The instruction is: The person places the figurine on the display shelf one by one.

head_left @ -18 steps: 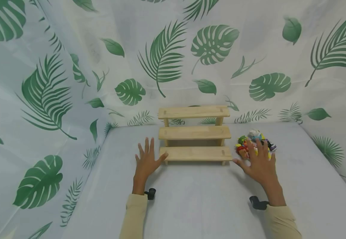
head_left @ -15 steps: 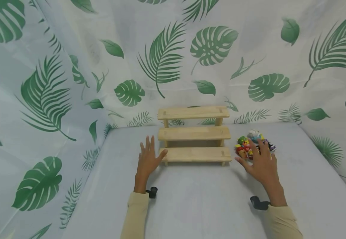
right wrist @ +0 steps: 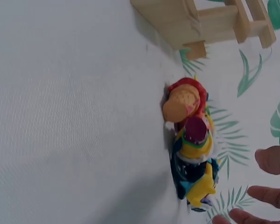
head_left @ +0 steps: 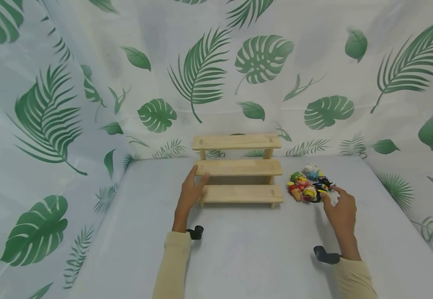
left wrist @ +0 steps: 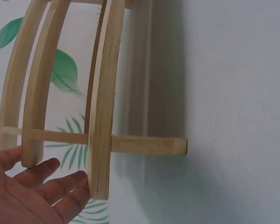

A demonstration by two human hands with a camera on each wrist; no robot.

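A three-tier wooden display stand [head_left: 238, 168] sits at the back of the white surface. My left hand [head_left: 191, 193] is at its left end, fingers reaching up beside the middle step. In the left wrist view, the fingertips [left wrist: 80, 176] lie right at the board ends, loosely bent. To the right of the stand lies a pile of small colourful toy figures [head_left: 309, 192], one shaped like an ice cream cone [right wrist: 182, 105]. Over the pile's right side is my right hand [head_left: 341, 211], thumb and fingers apart. The right wrist view has its fingers spread beside the toys, holding nothing.
A white sheet printed with green leaves [head_left: 253, 91] hangs behind the stand and along both sides. A black wrist camera [head_left: 197, 232] shows at the left wrist, and another black camera [head_left: 326, 255] at the right.
My left hand has moved up and in against the stand's left end. The right hand has shifted to the pile's right side, its fingers drawn closer together. The view has turned slightly right.
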